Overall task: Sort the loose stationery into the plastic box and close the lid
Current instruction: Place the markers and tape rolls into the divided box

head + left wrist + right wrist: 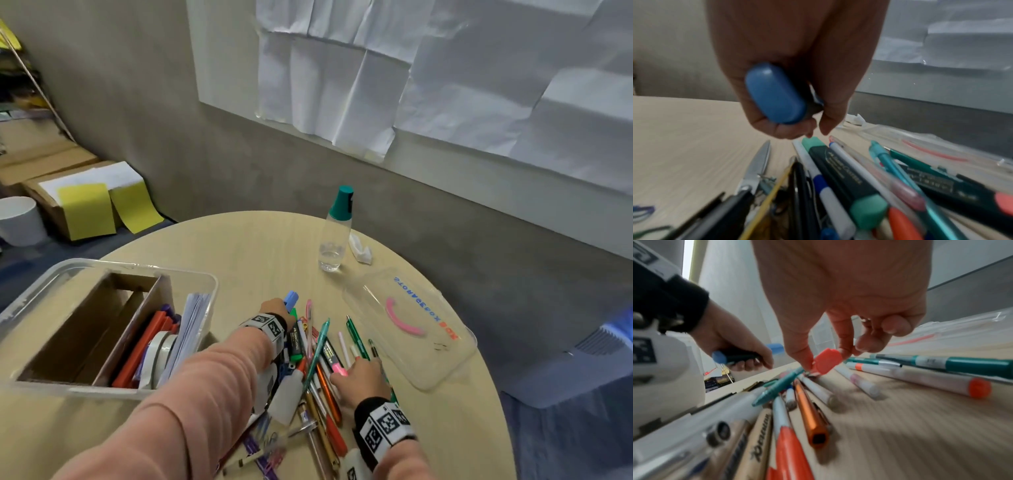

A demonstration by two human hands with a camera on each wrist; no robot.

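Blue-capped highlighter showing dark in the barrel, pink-capped one glowing coral up close, an orange pen gleaming on the pale wood-grain worktop, black-and-white checkered wristbands flashing over peach sleeves.

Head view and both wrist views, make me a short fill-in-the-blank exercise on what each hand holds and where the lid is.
1. The left hand grips a highlighter with a ____ cap.
2. The right hand pinches a highlighter's ____ end.
3. The clear lid lies on the ____, off the plastic box.

Missing words: blue; pink; table
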